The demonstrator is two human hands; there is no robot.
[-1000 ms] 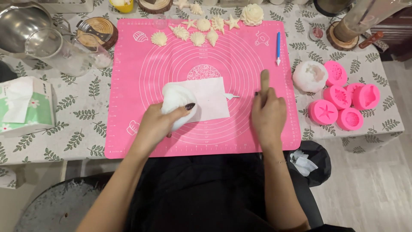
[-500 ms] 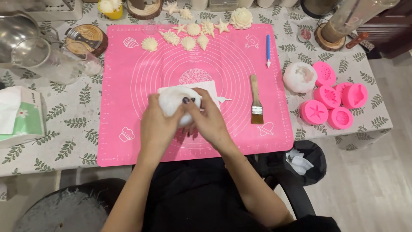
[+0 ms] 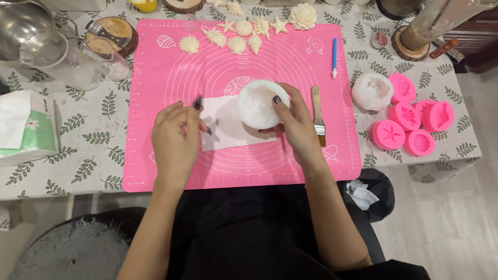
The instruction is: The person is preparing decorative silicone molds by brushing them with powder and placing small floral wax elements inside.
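My right hand (image 3: 301,129) grips a round white mould (image 3: 257,103) with its pale pink hollow facing up, held over a white sheet of paper (image 3: 228,129) on the pink silicone mat (image 3: 155,67). My left hand (image 3: 174,137) rests at the paper's left edge with fingers loosely curled, fingertips touching the sheet and nothing in them. A small brush (image 3: 317,111) with a wooden handle lies on the mat just right of my right hand.
Cream shell and star shapes (image 3: 238,39) line the mat's far edge, with a blue tool (image 3: 334,57) nearby. Another white mould (image 3: 371,91) and several pink moulds (image 3: 415,122) sit to the right. A glass jug (image 3: 62,62) and a tissue pack (image 3: 26,129) are at the left.
The brush now lies on the mat. Both hands were closed over the white mould; now my right hand alone holds it, hollow side up, and my left has drawn back to the paper's edge.
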